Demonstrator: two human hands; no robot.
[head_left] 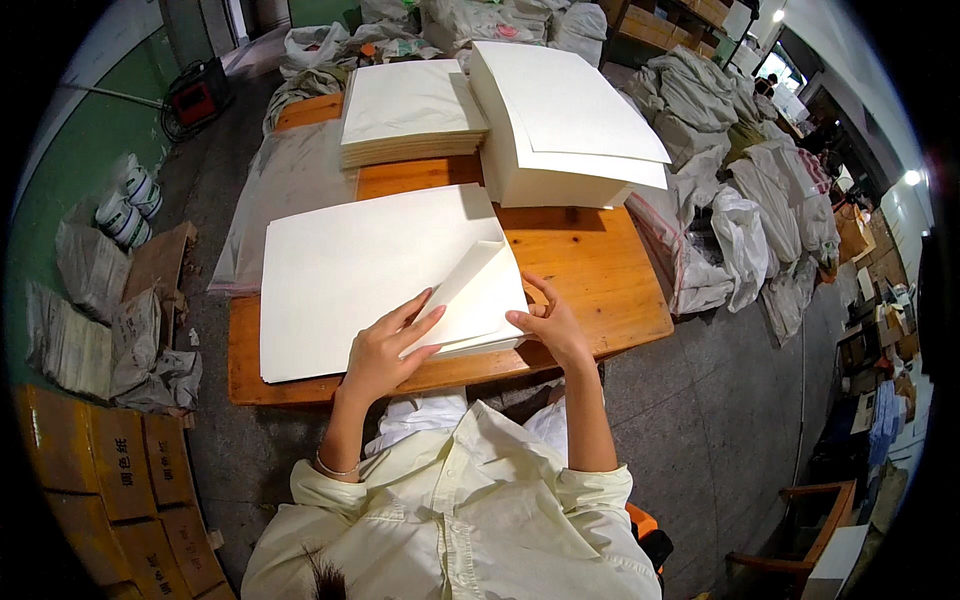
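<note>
A stack of large white paper sheets (360,260) lies near the front of a wooden table. The near right corner of its top sheet is turned back into a curled flap (462,290). My left hand (392,345) holds this flap at its near end, the fingers and thumb around the paper. At the stack's right corner, my right hand (550,322) has its thumb on the sheets' edge and its index finger bent along the side, closed on the corner. Sheet edges below the flap show slightly fanned.
On the wooden table (590,260), a lower paper pile (410,105) and a taller paper pile (580,110) stand behind the stack. Clear plastic sheeting (290,190) hangs over the left side. Sacks (700,110) crowd the right; cardboard boxes (120,460) sit at lower left.
</note>
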